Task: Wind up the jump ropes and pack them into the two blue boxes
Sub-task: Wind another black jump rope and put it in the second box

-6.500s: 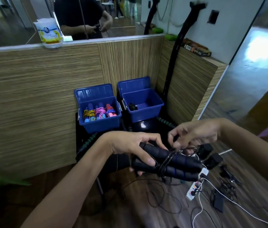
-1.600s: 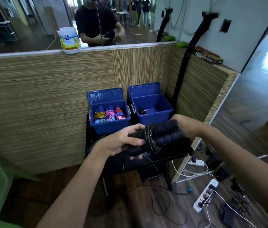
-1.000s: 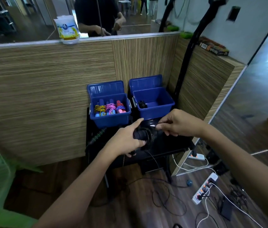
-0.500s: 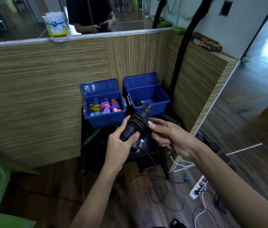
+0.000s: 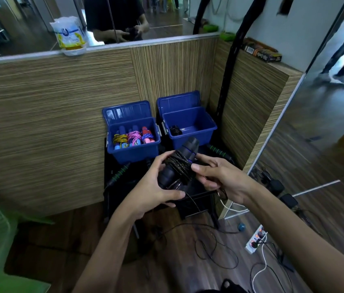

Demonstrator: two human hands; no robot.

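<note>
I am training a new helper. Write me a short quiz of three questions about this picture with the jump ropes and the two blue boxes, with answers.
1. True or false: the right blue box holds three colourful ropes.
2. Which hand grips the lower end of the black jump rope?
   A. left hand
   B. right hand
3. Fill in: the box lids stand ____.

Key:
1. False; the colourful ropes sit in the left blue box.
2. A
3. open
</note>
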